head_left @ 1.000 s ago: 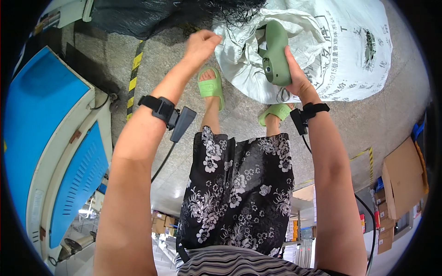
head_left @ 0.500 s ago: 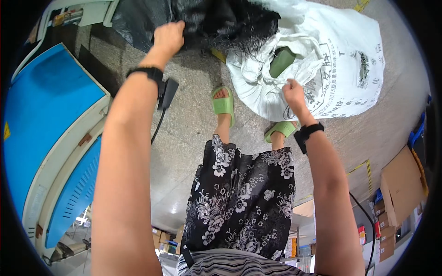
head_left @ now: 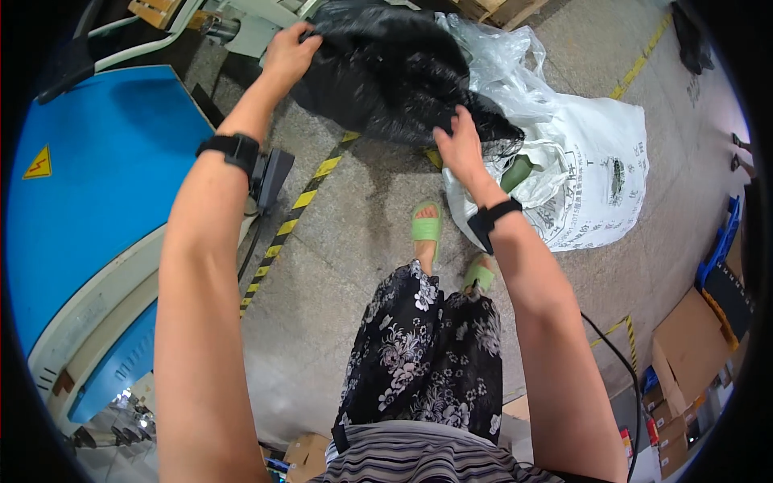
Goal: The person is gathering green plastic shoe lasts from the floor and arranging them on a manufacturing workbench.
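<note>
A large black plastic bag (head_left: 386, 76) lies crumpled on the floor ahead of me, its frayed edge reaching over a white woven sack (head_left: 600, 173). At the bag's left edge, my left hand (head_left: 290, 58) has its fingers closed on the black plastic. My right hand (head_left: 463, 149) is over the bag's near right side, fingers apart and holding nothing. Inside the sack's gathered mouth, a dark green item (head_left: 516, 172) shows in part; its kind cannot be made out. Clear plastic sheeting (head_left: 507, 60) lies behind the sack.
A blue machine (head_left: 105, 177) with a pale frame stands close on my left. Yellow-black tape (head_left: 302, 197) marks the floor beside it. Wooden pallet boards (head_left: 507, 10) are at the far edge. Cardboard boxes (head_left: 688, 346) stand at the right. A cable (head_left: 620, 362) hangs by my right arm.
My right hand has left the sack's mouth and moved left and forward to the black bag, its fingers opening. My left hand stays at the bag's left edge. My view has shifted left.
</note>
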Tool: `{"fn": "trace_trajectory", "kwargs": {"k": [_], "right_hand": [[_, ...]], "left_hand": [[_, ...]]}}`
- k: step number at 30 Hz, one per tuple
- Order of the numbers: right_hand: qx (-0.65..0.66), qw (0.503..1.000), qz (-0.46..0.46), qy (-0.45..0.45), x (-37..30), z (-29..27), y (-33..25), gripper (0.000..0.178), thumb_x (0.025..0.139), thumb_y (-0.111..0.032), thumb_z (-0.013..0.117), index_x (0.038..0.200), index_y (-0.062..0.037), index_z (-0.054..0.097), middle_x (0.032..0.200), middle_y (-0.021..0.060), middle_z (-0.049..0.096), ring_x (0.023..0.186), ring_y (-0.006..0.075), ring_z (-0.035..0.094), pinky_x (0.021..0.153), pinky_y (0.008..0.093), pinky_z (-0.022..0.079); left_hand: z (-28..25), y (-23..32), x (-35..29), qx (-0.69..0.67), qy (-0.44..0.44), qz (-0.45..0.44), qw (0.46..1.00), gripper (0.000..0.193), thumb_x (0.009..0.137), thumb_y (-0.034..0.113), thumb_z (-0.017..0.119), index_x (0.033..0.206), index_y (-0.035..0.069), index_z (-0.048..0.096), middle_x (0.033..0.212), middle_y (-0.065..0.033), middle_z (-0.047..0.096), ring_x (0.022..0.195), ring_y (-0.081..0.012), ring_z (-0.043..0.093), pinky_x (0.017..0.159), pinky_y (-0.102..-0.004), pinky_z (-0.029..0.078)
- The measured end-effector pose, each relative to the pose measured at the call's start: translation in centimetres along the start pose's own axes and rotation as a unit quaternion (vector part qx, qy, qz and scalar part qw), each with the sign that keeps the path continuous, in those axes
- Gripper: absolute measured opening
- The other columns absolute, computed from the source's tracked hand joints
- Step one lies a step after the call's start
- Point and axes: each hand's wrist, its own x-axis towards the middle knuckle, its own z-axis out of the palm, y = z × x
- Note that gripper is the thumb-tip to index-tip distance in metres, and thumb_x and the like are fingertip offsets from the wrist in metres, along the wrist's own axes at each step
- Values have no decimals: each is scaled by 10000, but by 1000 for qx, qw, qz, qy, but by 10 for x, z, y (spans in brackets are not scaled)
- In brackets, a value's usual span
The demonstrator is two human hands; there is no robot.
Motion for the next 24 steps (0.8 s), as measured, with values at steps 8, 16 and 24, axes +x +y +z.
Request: {"fn": "trace_trajectory", "kwargs": {"k": [8, 16, 24], "right_hand": [[-47, 992, -66, -100, 13, -3, -63, 558, 770, -235, 646, 1217, 44, 460, 1121, 225, 568, 1010, 311, 573, 869, 343, 442], [-95, 978, -92, -163, -36, 7, -113, 653, 707, -389, 692, 1212, -19, 506, 1274, 217, 433, 1254, 328, 337, 985, 457, 317], [264, 871, -78, -407, -245, -21, -135, 338, 844, -268, 539, 965, 44, 580, 951, 257, 605, 980, 390, 560, 814, 418, 445]], "left_hand": [[-35, 35, -8, -92, -37, -18, 995, 239, 819, 205, 605, 978, 27, 603, 679, -20, 554, 628, -108, 510, 578, -279, 415], [-80, 114, -77, -255, -34, -151, 955, 134, 791, 159, 596, 781, 26, 595, 685, 22, 521, 646, -81, 454, 598, -247, 362], [-82, 142, -131, -63, 146, -201, 967, 235, 762, 162, 596, 810, -67, 581, 785, -162, 596, 727, -255, 548, 705, -371, 424]]}}
